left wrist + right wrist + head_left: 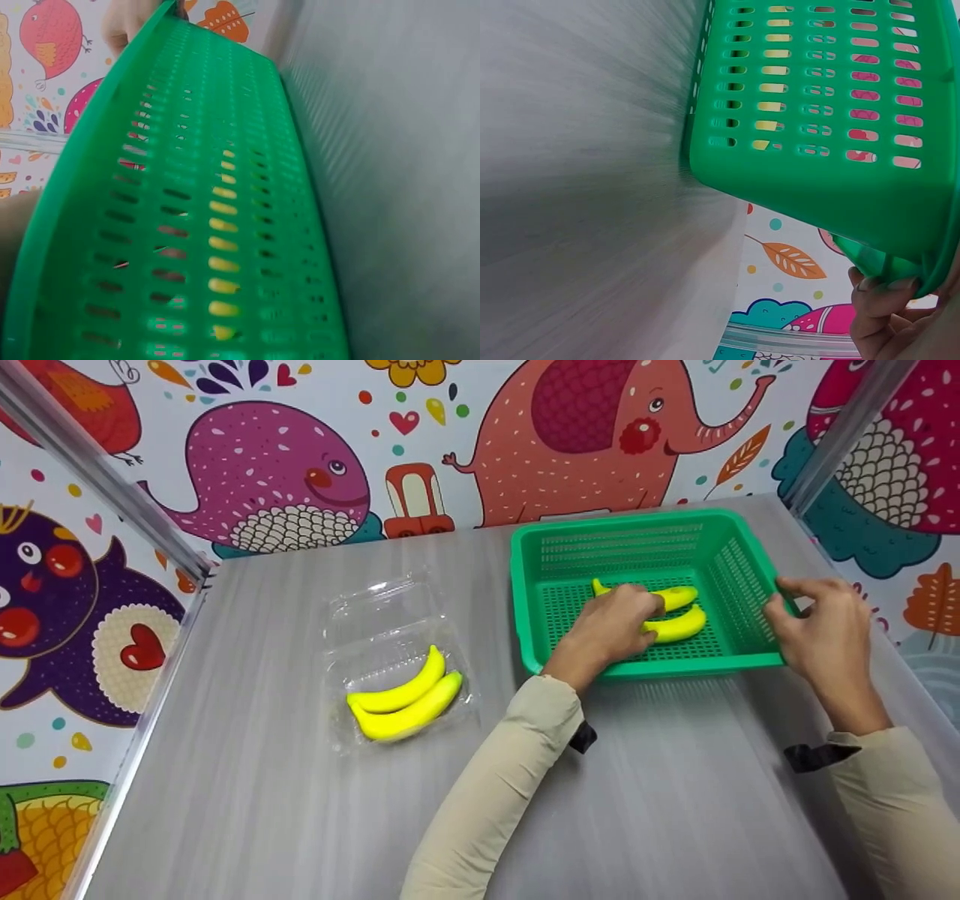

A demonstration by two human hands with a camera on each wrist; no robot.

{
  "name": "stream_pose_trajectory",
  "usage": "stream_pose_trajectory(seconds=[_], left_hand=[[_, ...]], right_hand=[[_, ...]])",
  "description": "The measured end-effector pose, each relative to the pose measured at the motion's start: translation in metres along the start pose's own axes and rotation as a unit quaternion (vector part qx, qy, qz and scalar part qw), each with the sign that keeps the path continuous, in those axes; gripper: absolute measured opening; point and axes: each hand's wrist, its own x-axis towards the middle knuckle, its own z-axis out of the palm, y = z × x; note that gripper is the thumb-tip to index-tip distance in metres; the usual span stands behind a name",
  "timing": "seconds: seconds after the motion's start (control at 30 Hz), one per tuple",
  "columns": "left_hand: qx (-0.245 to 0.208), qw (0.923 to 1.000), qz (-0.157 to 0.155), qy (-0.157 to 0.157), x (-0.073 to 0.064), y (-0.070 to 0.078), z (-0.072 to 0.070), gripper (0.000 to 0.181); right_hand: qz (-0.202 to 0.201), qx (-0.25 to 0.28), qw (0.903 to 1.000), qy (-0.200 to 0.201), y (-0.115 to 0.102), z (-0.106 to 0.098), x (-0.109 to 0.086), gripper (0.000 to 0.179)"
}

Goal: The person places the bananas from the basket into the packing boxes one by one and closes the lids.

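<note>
Inside a green plastic basket [705, 663] lie two yellow bananas, a nearer banana [684, 626] and a farther banana [679, 598]. My left hand [611, 626] reaches over the near rim, its curled fingers gripping the near banana's left end; the palm covers part of the far one. With thumb and fingers my right hand [829, 634] pinches the basket's right rim. The right wrist view shows those fingers [881, 307] at the basket corner. Through the slots of the basket wall [195, 112], yellow shows in the left wrist view, while the left hand's grip is hidden there.
Left of the basket, a clear plastic clamshell box [379, 615] lies with its lid folded back. Two more bananas [409, 712] sit in its near half. Printed cartoon panels [420, 435] border the grey table [247, 780] at the back and sides.
</note>
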Motion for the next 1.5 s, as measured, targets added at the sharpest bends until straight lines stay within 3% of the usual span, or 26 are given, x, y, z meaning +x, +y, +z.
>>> stream_pose_trajectory(seconds=[0.47, 0.67, 0.87, 1.1, 1.33, 1.5], left_hand=[[0.059, 0.9982, 0.001, -0.013, 0.003, -0.004, 0.009, 0.038], [0.053, 0.9979, -0.005, -0.037, 0.0, -0.006, 0.011, 0.037], [0.048, 0.9982, 0.006, -0.037, 0.001, -0.006, 0.011, 0.028], [0.032, 0.9982, -0.002, -0.05, 0.001, -0.003, 0.013, 0.024], [0.028, 0.9962, -0.017, -0.08, 0.001, -0.003, 0.014, 0.029], [0.034, 0.9959, -0.017, -0.082, 0.001, -0.004, 0.012, 0.033]], right_hand=[[-0.008, -0.005, 1.0, 0.002, 0.0, -0.001, -0.001, 0.046], [-0.008, -0.004, 1.0, -0.005, -0.002, 0.001, -0.001, 0.047], [-0.005, -0.004, 1.0, -0.004, -0.001, -0.002, -0.001, 0.047], [-0.001, -0.005, 1.0, -0.006, 0.001, -0.003, -0.003, 0.047], [-0.004, -0.006, 1.0, -0.001, 0.002, -0.002, -0.003, 0.047], [-0.014, -0.005, 0.9998, 0.014, 0.001, 0.0, -0.002, 0.045]])
